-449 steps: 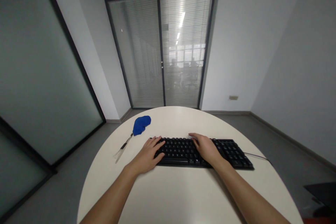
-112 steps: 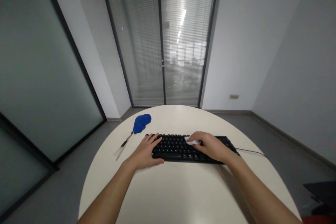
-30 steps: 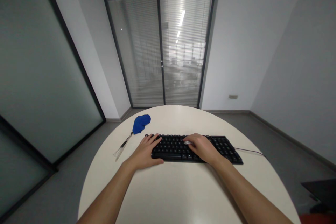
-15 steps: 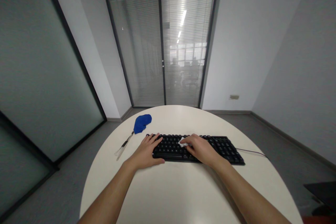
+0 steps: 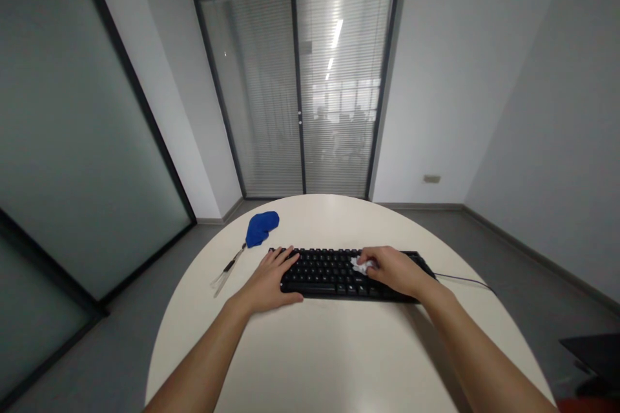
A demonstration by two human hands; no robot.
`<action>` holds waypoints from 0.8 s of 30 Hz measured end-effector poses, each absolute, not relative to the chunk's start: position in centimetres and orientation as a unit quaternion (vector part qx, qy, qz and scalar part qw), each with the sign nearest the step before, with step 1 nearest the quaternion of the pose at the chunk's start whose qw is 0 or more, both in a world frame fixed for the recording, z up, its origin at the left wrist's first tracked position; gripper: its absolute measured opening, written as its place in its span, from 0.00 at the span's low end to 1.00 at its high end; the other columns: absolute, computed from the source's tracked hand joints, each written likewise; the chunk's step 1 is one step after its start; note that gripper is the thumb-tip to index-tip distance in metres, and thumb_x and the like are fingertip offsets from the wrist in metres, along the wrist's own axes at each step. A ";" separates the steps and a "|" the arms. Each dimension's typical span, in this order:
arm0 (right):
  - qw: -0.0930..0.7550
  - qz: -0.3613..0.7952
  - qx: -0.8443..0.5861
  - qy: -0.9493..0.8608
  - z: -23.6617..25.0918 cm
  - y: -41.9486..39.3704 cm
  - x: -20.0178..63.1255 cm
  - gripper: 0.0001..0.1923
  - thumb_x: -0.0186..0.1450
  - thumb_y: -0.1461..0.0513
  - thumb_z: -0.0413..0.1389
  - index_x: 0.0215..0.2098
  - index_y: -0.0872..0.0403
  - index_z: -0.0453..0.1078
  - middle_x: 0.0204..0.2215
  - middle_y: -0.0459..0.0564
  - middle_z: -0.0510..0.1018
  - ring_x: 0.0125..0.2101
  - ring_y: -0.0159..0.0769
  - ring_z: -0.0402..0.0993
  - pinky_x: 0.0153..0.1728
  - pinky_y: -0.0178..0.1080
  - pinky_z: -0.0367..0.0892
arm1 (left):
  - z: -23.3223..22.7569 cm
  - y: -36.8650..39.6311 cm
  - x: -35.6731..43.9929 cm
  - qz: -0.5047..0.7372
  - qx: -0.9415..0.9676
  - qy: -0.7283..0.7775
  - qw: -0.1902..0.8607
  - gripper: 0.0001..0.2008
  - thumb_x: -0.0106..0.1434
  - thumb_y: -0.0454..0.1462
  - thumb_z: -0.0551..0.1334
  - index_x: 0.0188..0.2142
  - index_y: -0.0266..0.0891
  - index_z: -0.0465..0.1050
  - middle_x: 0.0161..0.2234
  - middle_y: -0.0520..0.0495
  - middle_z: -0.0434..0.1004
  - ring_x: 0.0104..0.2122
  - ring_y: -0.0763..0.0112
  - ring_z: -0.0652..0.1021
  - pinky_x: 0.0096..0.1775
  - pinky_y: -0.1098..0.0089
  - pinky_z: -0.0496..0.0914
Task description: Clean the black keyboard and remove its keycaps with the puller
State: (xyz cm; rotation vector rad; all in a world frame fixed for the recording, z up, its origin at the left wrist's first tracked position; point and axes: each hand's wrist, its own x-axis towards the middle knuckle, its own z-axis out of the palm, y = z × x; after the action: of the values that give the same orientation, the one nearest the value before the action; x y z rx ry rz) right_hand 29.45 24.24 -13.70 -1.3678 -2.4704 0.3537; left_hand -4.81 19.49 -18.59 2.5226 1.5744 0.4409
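A black keyboard (image 5: 320,276) lies across the table in front of me. My left hand (image 5: 272,281) rests over its left end, fingers spread on the keys and thumb along the front edge. In my right hand (image 5: 394,269) is a crumpled white tissue (image 5: 361,265), pinched between thumb and fingers and pressed on the keys right of the middle. My right hand and wrist cover much of the number pad.
A blue cloth (image 5: 261,228) with a dark-and-clear strap (image 5: 229,266) lies beyond my left hand on the round cream table (image 5: 300,348). The keyboard's cable (image 5: 465,279) runs off the right edge. Glass doors (image 5: 300,90) with blinds stand behind.
My right hand has slid to the right along the keyboard with the tissue, from the middle keys toward the number pad. My left hand has stayed in place.
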 end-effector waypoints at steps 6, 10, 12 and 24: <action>0.217 0.087 -0.510 -0.828 -14.2 25.0 30.3 0.13 0.61 0.63 0.53 0.43 0.50 0.75 0.36 0.49 0.82 0.36 0.41 0.76 0.36 0.37 0.64 | -18.6 19.5 -4.9 0.141 0.837 0.525 0.068 0.48 0.55 0.62 0.62 0.68 0.50 0.49 0.70 0.46 0.44 0.68 0.47 0.49 0.66 0.47 0.46; 0.229 0.098 -0.501 -0.829 -15.1 25.6 30.2 0.15 0.65 0.60 0.51 0.46 0.51 0.75 0.35 0.50 0.82 0.36 0.42 0.76 0.38 0.38 0.65 | -18.6 19.5 -4.9 0.133 0.835 0.529 0.068 0.48 0.55 0.63 0.61 0.69 0.49 0.48 0.70 0.47 0.43 0.68 0.46 0.49 0.66 0.47 0.46; 0.213 0.102 -0.480 -0.845 -15.5 25.7 30.1 0.14 0.66 0.60 0.51 0.45 0.51 0.75 0.37 0.51 0.82 0.38 0.42 0.77 0.42 0.39 0.66 | -18.5 19.5 -4.9 0.135 0.836 0.527 0.067 0.48 0.55 0.63 0.61 0.69 0.49 0.49 0.70 0.47 0.43 0.68 0.46 0.49 0.66 0.47 0.46; 0.230 0.054 -0.455 -0.859 -16.0 24.6 26.9 0.16 0.69 0.62 0.49 0.49 0.52 0.76 0.42 0.54 0.82 0.42 0.42 0.77 0.47 0.40 0.68 | -18.4 19.3 -4.7 0.133 0.842 0.521 0.048 0.48 0.55 0.62 0.61 0.68 0.48 0.49 0.70 0.46 0.43 0.68 0.47 0.49 0.66 0.47 0.45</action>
State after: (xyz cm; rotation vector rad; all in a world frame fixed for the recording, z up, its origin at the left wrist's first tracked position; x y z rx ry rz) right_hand 26.91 24.60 -16.05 -1.2526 -2.3621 0.1484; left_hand -4.71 19.34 -18.38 2.5674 1.5890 0.4050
